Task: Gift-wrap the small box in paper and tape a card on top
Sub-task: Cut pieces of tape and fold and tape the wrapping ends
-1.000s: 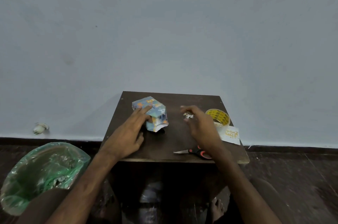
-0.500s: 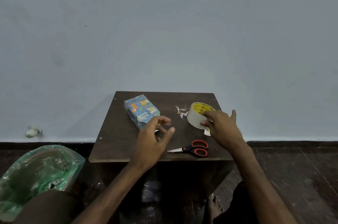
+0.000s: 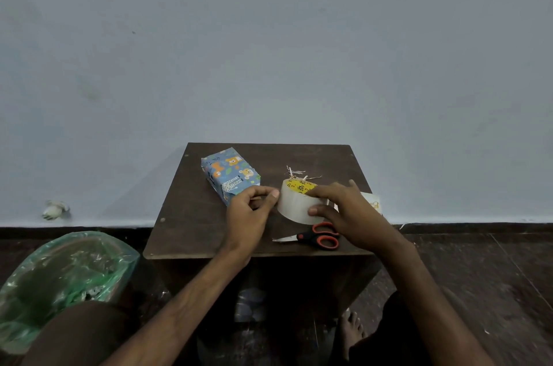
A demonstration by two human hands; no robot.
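The box [image 3: 230,175] lies flat near the table's [image 3: 194,231] back left corner, already in printed paper, and no hand touches it. It looks light and stiff under slick paper, so a hold across its long sides should serve best; the near end fold seems a little loose and would crease if pressed.

The right hand [image 3: 347,210] grips the tape [image 3: 294,204] above the middle of the table, with fingers over the top and the thumb on the near wall. The left hand [image 3: 250,210] pinches at the roll's left side, probably its loose end, though that is too small to make out. The film will likely be thin and clingy, apt to fold on itself.

The card [image 3: 372,203] sits at the right edge, half hidden by the right hand. It is thin, so best lifted by an edge. The scissors [image 3: 317,238] lie by the front edge.

A bin [image 3: 59,273] lined with a green bag stands on the floor to the left, with pale scraps in it, blurred.
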